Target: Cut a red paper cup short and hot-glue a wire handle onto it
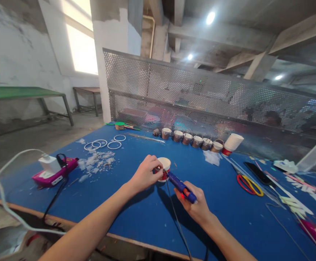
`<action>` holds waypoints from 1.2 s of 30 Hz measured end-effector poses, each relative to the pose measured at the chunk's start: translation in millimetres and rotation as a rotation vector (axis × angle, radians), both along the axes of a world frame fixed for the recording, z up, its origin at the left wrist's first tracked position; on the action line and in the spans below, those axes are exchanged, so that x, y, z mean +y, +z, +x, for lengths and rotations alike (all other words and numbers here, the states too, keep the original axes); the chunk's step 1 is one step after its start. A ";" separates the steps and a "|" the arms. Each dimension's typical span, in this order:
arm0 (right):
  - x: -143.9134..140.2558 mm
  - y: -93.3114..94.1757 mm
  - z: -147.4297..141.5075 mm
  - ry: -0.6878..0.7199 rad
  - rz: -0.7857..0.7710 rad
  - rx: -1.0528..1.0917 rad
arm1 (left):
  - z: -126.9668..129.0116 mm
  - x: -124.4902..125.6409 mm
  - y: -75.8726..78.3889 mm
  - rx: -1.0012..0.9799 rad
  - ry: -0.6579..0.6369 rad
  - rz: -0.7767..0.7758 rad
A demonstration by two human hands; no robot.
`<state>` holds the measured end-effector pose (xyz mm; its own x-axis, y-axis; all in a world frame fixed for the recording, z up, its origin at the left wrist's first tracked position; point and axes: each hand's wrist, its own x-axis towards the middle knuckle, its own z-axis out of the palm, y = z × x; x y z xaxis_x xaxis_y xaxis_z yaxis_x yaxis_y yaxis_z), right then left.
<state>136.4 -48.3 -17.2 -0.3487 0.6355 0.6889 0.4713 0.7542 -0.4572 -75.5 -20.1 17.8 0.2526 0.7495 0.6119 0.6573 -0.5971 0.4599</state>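
A small white-and-red paper cup [165,162] stands on the blue table in front of me. My left hand [149,170] is closed at its near left side, thumb and fingers pinched at the cup wall. From that spot a thin dark cord [174,210] runs down past the table's front edge. My right hand [194,197] is wrapped round a blue glue gun [177,182] with a red light lit on it. The gun's nozzle points at the cup close to my left fingertips; whether it touches is hidden.
Behind stand several dark-wrapped cups [187,139] and a stack of paper cups [233,142]. White rings [114,145] and scraps [100,161] lie left, near a magenta power strip [57,174]. Scissors [249,185] and a phone [258,173] lie right. A perforated metal screen [201,94] bounds the back.
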 end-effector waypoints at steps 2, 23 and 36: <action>0.2 -0.3 0.5 -0.006 0.030 -0.013 | -0.2 0.3 -0.2 -0.001 0.001 -0.003; 1.0 0.0 3.2 -0.012 0.072 -0.016 | -1.9 1.3 3.0 -0.047 -0.015 -0.034; 1.4 -0.3 2.0 0.000 0.081 0.009 | -3.0 4.1 0.9 -0.062 -0.024 -0.049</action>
